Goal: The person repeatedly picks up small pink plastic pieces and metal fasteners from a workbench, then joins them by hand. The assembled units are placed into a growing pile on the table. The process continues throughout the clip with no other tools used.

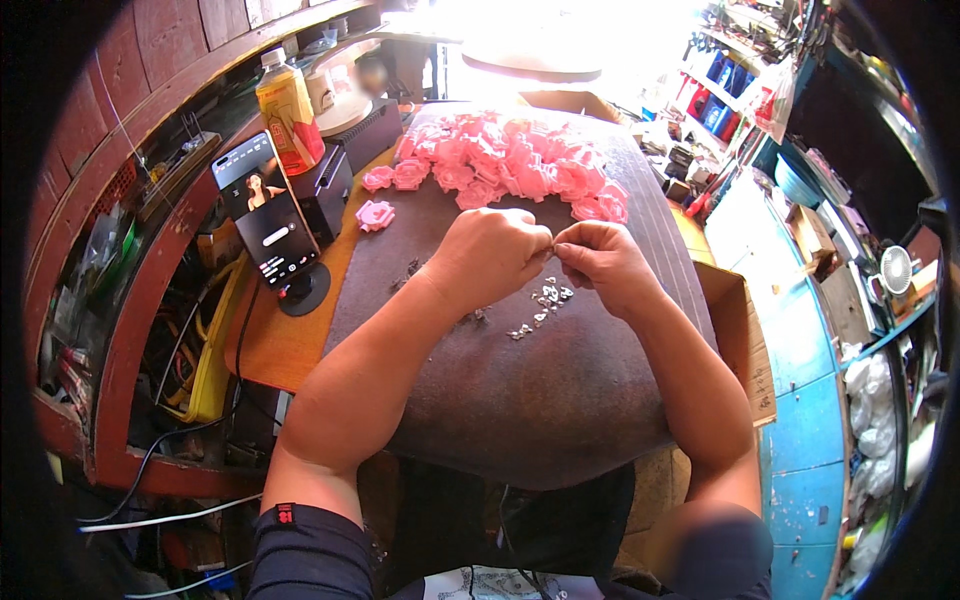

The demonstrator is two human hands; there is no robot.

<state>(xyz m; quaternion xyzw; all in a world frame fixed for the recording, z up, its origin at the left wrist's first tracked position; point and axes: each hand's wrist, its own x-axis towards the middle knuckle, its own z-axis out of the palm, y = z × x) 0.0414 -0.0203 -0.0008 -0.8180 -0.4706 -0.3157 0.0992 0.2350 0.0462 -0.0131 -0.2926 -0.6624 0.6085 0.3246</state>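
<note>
My left hand (488, 256) and my right hand (606, 264) meet fingertip to fingertip above the middle of a dark board (520, 400). Both are closed in a pinch. Whatever sits between the fingertips is too small and covered to name. Just below them lie several small shiny silvery metal pieces (545, 300), scattered loosely. Some small dark bits (478, 316) show partly from behind my left forearm. Beyond my hands a big heap of pink artificial roses (520, 160) covers the far part of the board. One single pink rose (376, 216) lies apart at the left edge.
A phone (265, 205) with a lit screen stands on a round-based holder (303, 290) at the left, before a bottle (290, 110) with yellow liquid. An open cardboard box (735, 340) is beside the board's right edge. Blue cabinets (800, 440) line the right.
</note>
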